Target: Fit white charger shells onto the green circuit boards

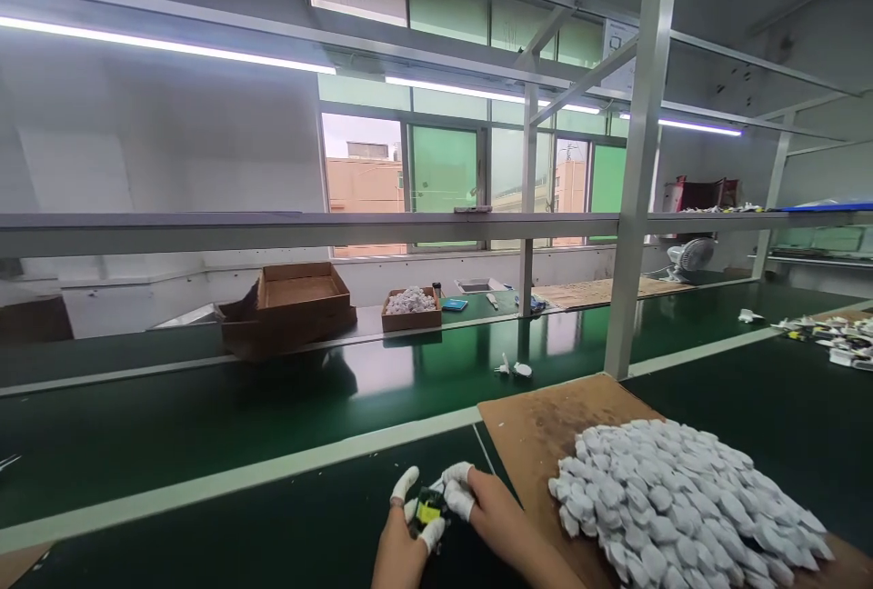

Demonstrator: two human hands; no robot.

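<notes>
Low in the middle of the head view, my left hand grips a small circuit board, dark with a bright yellow part on it. White covers sit on the fingertips of both hands. My right hand is closed at the board's upper right edge, thumb and fingers together. What lies inside that pinch is hidden. To the right, a large heap of white rounded plastic pieces lies on a brown cardboard sheet.
A green conveyor belt runs across behind the worktop, with two small white parts on it. Beyond stand brown cardboard boxes and a box of white pieces. A metal post rises at right. More parts lie far right.
</notes>
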